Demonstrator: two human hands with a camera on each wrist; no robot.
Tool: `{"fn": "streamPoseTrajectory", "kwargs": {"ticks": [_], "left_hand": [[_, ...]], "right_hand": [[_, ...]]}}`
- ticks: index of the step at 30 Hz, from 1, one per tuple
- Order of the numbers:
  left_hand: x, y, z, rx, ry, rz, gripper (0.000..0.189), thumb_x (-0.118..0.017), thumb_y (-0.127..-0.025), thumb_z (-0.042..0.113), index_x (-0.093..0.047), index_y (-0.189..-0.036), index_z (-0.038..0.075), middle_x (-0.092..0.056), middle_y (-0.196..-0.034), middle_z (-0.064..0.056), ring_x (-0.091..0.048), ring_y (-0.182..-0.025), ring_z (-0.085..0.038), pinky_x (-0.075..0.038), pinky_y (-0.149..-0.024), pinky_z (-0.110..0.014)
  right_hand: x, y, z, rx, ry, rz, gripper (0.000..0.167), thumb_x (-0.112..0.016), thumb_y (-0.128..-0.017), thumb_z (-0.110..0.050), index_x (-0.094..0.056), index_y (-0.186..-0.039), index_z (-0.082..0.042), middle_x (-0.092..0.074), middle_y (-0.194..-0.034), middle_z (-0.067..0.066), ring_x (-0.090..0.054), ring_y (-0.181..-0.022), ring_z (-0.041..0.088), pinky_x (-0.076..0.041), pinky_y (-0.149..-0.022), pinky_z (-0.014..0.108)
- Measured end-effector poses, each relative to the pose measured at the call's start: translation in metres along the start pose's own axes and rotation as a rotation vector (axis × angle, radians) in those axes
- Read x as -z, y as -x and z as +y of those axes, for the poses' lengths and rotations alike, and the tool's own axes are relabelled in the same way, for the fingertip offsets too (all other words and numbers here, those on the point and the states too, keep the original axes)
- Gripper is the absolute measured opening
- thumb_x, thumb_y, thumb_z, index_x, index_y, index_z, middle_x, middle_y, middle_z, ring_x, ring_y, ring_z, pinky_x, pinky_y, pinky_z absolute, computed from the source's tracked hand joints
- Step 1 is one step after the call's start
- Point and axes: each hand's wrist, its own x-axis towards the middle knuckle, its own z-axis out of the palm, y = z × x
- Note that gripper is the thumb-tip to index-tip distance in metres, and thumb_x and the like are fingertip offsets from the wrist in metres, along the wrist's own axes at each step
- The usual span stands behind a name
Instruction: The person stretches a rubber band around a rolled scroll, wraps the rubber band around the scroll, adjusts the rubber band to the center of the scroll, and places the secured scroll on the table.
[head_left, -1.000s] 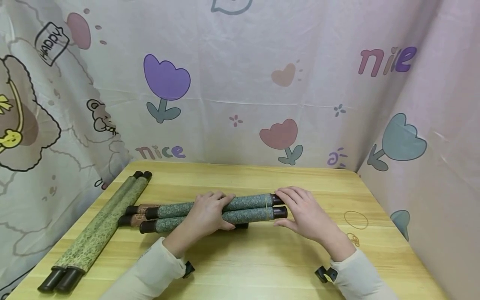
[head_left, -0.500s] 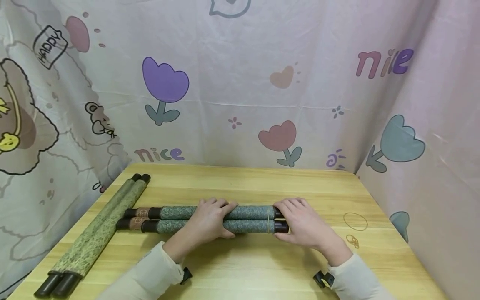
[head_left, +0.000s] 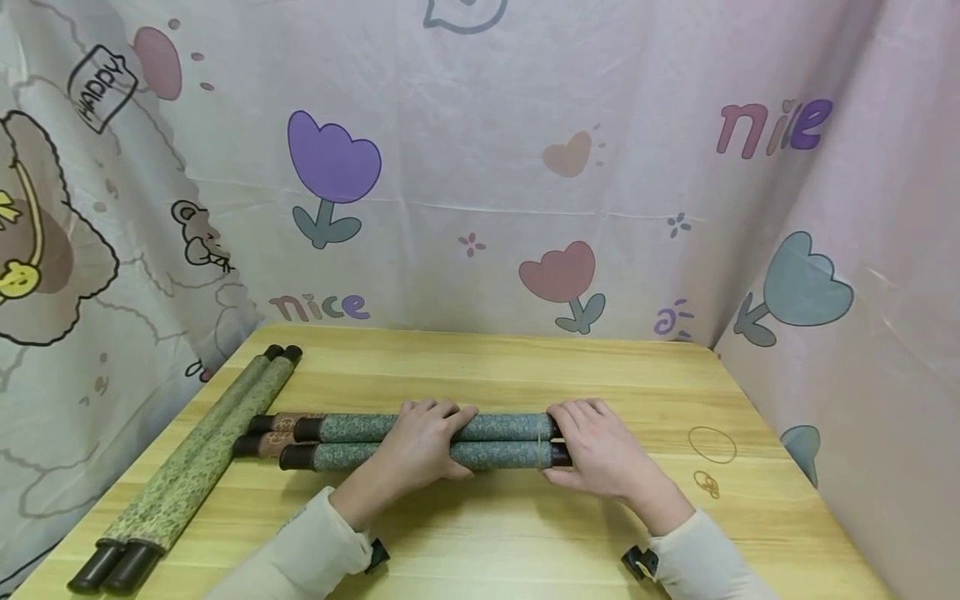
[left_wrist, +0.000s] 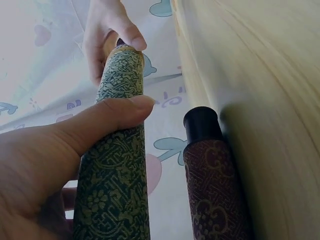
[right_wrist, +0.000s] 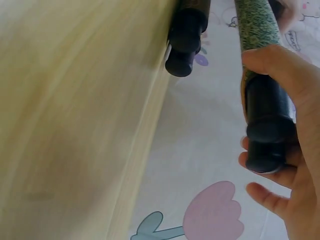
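Observation:
Two dark green patterned scrolls (head_left: pixel 495 454) with black end knobs lie side by side, a thin rubber band (head_left: pixel 539 450) round their right end. My left hand (head_left: pixel 420 442) grips both near the middle, its thumb (left_wrist: pixel 117 117) along the near side. Around the right end my right hand (head_left: pixel 600 454) curls, its thumb (right_wrist: pixel 270 62) on the cloth beside the black knobs (right_wrist: pixel 270 115). Below them lies a brown patterned pair of scrolls (head_left: pixel 279 443), mostly hidden in the head view. A gap separates the green pair from the brown scroll (left_wrist: pixel 215 185) in the left wrist view.
A longer pair of yellow-green scrolls (head_left: pixel 198 454) lies slanted along the left side of the wooden table (head_left: pixel 480 358). At the right lie a loose rubber band (head_left: pixel 712 445) and a small bunch of rubber bands (head_left: pixel 707 483). Printed curtains (head_left: pixel 450 150) stand behind.
The raised right end of the green scrolls has come down, so the pair now runs level. My right hand has closed further round the black knobs, while my left keeps its grip.

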Motion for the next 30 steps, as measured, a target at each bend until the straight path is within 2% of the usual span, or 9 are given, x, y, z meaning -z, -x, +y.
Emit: {"fn": "streamPoseTrajectory", "kwargs": {"ticks": [6,12,15,20,25,30], "left_hand": [[0.001,0.0,0.002,-0.021,-0.016,0.019,0.085,-0.088,-0.061,0.054,-0.061,-0.133,0.018,-0.064,-0.113,-0.003,-0.06,-0.1,-0.029,-0.046,-0.084,-0.055],[0.001,0.002,0.006,-0.084,-0.062,0.015,0.085,-0.089,-0.059,0.054,-0.062,-0.132,0.019,-0.064,-0.111,-0.003,-0.059,-0.1,-0.028,-0.044,-0.082,-0.054],[0.001,0.002,0.009,-0.098,-0.084,0.016,0.086,-0.089,-0.059,0.056,-0.062,-0.132,0.02,-0.064,-0.112,-0.002,-0.059,-0.102,-0.027,-0.045,-0.083,-0.053],[0.002,0.002,0.012,-0.125,-0.068,0.054,0.085,-0.089,-0.059,0.055,-0.063,-0.132,0.019,-0.065,-0.114,-0.003,-0.06,-0.102,-0.028,-0.046,-0.083,-0.053],[0.003,0.001,0.009,-0.124,-0.065,0.087,0.085,-0.088,-0.061,0.055,-0.061,-0.133,0.019,-0.064,-0.115,-0.003,-0.059,-0.103,-0.028,-0.047,-0.084,-0.054],[0.003,0.0,0.0,-0.222,-0.101,0.107,0.085,-0.078,-0.073,0.06,-0.052,-0.143,0.018,-0.061,-0.123,-0.004,-0.058,-0.109,-0.028,-0.046,-0.089,-0.049]], "right_hand": [[-0.001,-0.001,-0.002,0.002,-0.038,0.031,0.078,-0.075,-0.07,-0.053,-0.055,-0.122,0.0,-0.06,-0.11,0.01,-0.058,-0.1,0.026,-0.049,-0.089,0.042],[-0.003,-0.003,-0.011,0.076,0.013,-0.054,0.081,-0.076,-0.067,-0.059,-0.057,-0.121,-0.001,-0.065,-0.108,0.009,-0.062,-0.099,0.025,-0.048,-0.093,0.041],[-0.003,-0.004,-0.017,0.088,0.012,-0.064,0.083,-0.077,-0.067,-0.06,-0.058,-0.122,0.0,-0.066,-0.108,0.009,-0.062,-0.099,0.024,-0.047,-0.094,0.04],[0.001,-0.007,-0.023,0.081,-0.017,-0.044,0.087,-0.075,-0.071,-0.062,-0.056,-0.13,-0.001,-0.065,-0.112,0.008,-0.062,-0.101,0.023,-0.048,-0.093,0.04],[0.007,-0.008,-0.023,0.025,-0.057,-0.021,0.085,-0.075,-0.074,-0.06,-0.054,-0.132,-0.001,-0.064,-0.116,0.011,-0.062,-0.103,0.027,-0.05,-0.093,0.042],[0.014,-0.007,-0.015,0.029,-0.12,0.059,0.08,-0.08,-0.07,-0.054,-0.058,-0.126,-0.002,-0.066,-0.113,0.01,-0.065,-0.1,0.027,-0.053,-0.088,0.042]]}}
